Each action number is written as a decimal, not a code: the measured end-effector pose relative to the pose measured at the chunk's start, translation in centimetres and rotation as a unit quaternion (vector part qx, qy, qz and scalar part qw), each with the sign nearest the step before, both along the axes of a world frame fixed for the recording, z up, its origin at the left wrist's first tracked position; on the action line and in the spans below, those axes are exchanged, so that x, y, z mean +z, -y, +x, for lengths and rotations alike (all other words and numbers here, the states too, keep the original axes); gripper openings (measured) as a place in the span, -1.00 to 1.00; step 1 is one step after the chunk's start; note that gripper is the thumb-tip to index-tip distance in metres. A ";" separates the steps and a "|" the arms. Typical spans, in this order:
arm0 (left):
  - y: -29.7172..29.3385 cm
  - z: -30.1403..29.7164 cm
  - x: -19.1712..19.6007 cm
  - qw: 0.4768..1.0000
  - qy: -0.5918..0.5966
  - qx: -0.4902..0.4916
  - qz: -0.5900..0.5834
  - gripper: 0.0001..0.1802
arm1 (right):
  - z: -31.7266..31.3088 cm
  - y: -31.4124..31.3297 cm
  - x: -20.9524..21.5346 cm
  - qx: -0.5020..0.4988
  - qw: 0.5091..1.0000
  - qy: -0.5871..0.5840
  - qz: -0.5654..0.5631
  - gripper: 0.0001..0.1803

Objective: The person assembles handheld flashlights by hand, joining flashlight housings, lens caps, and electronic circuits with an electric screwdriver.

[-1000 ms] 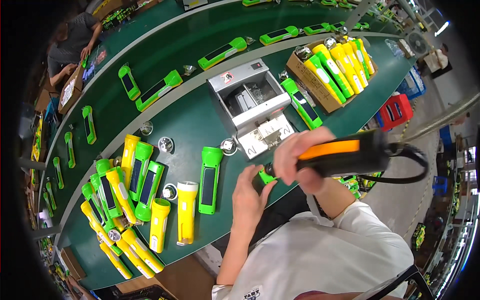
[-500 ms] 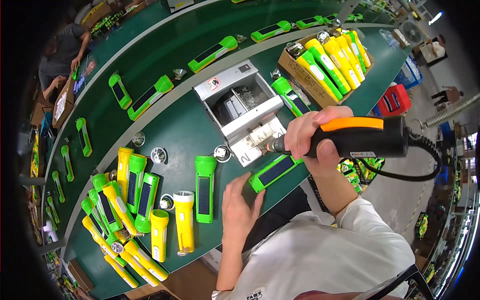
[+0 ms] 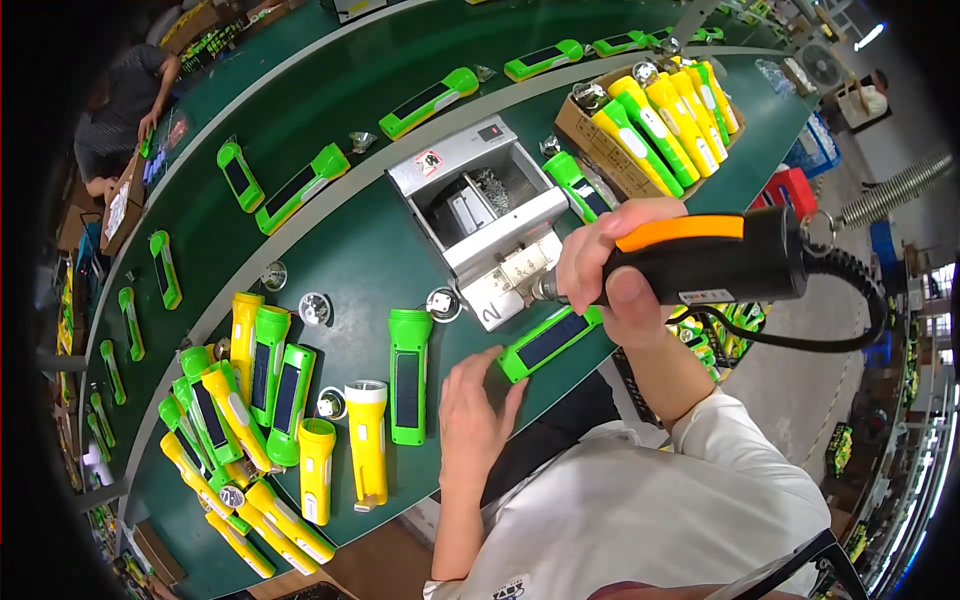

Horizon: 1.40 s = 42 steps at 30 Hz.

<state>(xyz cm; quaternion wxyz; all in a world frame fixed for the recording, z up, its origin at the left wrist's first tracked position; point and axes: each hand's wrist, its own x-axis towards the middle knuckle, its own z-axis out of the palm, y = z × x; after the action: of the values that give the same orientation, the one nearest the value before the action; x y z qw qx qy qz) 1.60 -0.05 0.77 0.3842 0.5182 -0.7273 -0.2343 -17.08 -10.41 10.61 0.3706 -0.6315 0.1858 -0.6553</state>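
Note:
My right hand is wrapped round a black electric screwdriver with an orange lever. Its front end points left, at the pale front block of a grey metal screw feeder; small screws lie in the feeder's tray. A green flashlight with a dark solar panel lies below the feeder, its right end partly beneath my right hand. My left hand rests on the bench with thumb and fingers at either side of the flashlight's left end. Exact contact of the screwdriver bit is hard to see.
Yellow and green flashlights stand and lie at left beside loose reflector heads. A cardboard box of flashlights stands at back right. More flashlights lie along the curved conveyor. A coiled cable hangs from the screwdriver.
My right hand and the screwdriver have shifted a little left, towards the feeder's front block. My left hand and the flashlight beside it stay nearly in place.

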 end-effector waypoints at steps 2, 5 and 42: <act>0.0 -0.1 -0.2 1.000 0.001 -0.001 -0.012 -0.35 | -0.1 0.2 0.0 0.012 1.000 0.008 0.005 -0.55; 0.1 -0.2 -0.4 0.999 0.007 -0.002 -0.031 -0.36 | 0.9 0.1 0.6 -0.056 0.993 0.020 0.097 -0.69; 1.0 -0.8 -0.2 0.999 0.019 0.009 -0.035 -0.53 | 1.8 -5.8 -4.4 0.048 0.990 -0.125 0.053 -0.57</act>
<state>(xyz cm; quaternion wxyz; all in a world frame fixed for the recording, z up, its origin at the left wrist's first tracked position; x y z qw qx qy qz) 0.85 -1.03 0.53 0.3904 0.5155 -0.7373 -0.1956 -15.27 -4.60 6.18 0.4086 -0.6959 0.2349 -0.5419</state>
